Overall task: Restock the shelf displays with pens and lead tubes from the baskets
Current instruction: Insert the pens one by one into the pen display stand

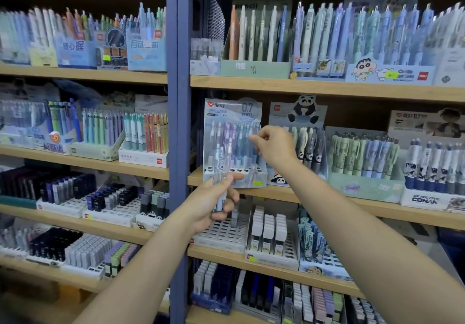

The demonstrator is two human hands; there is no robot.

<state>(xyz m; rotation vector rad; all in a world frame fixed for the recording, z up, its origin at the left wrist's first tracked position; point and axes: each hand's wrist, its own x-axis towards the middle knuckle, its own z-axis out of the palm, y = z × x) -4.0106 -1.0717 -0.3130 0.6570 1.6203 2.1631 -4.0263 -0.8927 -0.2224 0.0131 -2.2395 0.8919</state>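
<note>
A pale blue 0.7 mm pen display box point(234, 178) stands on the second shelf, right of the blue post, with several pastel pens upright in its back rows and empty holes in front. My left hand point(214, 203) grips a small bunch of clear-wrapped pens point(221, 165), held upright in front of the box's left side. My right hand point(274, 145) is raised at the box's right side and pinches the top of one wrapped pen point(253, 137) among those standing in it.
A panda pen display point(299, 122) stands just right of the box, with green and Conan pen boxes beyond. A blue steel post point(178, 147) divides the shelving. Below my hands a white lead-tube rack point(224, 233) sits mostly unfilled, beside racks of white tubes point(269, 228).
</note>
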